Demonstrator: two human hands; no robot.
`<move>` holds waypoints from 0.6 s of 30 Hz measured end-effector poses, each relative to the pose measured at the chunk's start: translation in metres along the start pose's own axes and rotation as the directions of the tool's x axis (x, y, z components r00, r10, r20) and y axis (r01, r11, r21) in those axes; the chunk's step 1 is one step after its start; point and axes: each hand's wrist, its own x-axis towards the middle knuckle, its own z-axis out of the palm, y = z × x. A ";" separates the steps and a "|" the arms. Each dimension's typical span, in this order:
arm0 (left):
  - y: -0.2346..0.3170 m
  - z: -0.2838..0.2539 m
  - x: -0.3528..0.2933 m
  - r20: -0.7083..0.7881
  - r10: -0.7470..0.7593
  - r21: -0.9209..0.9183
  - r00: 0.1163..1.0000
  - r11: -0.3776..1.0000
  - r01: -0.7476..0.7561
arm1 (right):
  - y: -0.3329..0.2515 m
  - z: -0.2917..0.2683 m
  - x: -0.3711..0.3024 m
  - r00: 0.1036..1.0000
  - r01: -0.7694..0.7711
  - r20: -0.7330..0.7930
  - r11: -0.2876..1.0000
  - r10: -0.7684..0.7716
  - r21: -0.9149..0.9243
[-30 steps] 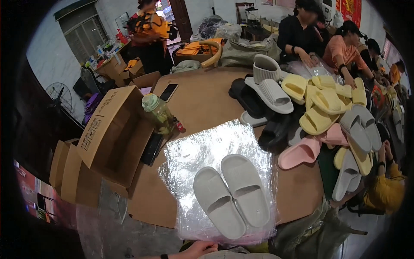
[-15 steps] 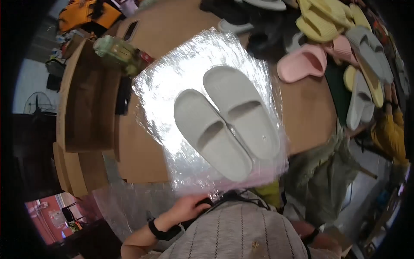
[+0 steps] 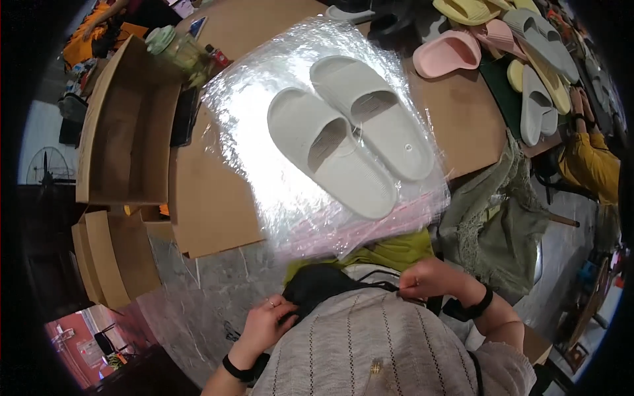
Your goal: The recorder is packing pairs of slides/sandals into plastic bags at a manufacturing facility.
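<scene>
At my waist, in front of my light knit top, lies a black cloth bundle (image 3: 323, 285) with a thin dark cord; its kind is not clear. My left hand (image 3: 269, 322), a ring on one finger, is curled against the bundle's left edge and grips it. At the right end of the cord my right hand (image 3: 428, 278) pinches with closed fingers; what exactly they hold is partly hidden. Beyond both hands, a pair of light grey slide sandals (image 3: 356, 145) rests side by side on a stack of shiny clear plastic bags (image 3: 257, 158), touching neither hand.
Brown cardboard (image 3: 211, 218) covers the table. An open carton (image 3: 125, 132) and a green-lidded jar (image 3: 175, 49) stand left. Pink (image 3: 449, 54), yellow and grey slides pile up at the far right. Greenish cloth (image 3: 495, 218) hangs at the right edge. Another person's yellow clothing (image 3: 588, 165) shows far right.
My right hand has come up from low at the right to the cord at my waist. My left hand has shifted slightly left and down. The view has tilted, so the table sits higher.
</scene>
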 end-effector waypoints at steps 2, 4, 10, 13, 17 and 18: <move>-0.008 0.011 -0.018 0.011 -0.033 0.024 0.999 0.999 0.033 | 0.000 0.011 0.009 0.998 0.062 -0.021 0.998 -0.062 -0.016; -0.012 0.019 -0.028 0.022 -0.066 0.049 0.998 0.997 0.065 | -0.007 0.016 0.018 0.989 0.148 0.004 0.987 -0.148 -0.058; -0.013 0.039 -0.024 -0.228 0.124 0.028 0.966 0.992 -0.121 | -0.032 0.007 0.014 0.967 -0.030 0.243 0.985 0.072 -0.169; -0.013 0.037 -0.016 -0.129 0.193 -0.055 0.973 0.978 -0.201 | -0.039 0.001 0.001 0.994 0.004 0.108 0.976 0.020 -0.220; -0.019 0.005 -0.009 -0.313 0.209 -0.227 0.926 0.931 -0.287 | -0.063 -0.003 -0.001 0.978 0.036 -0.190 0.961 -0.091 -0.273; -0.017 -0.004 -0.008 -0.418 0.227 -0.182 0.880 0.928 -0.326 | -0.068 -0.003 -0.003 0.934 0.041 -0.332 0.962 -0.133 -0.270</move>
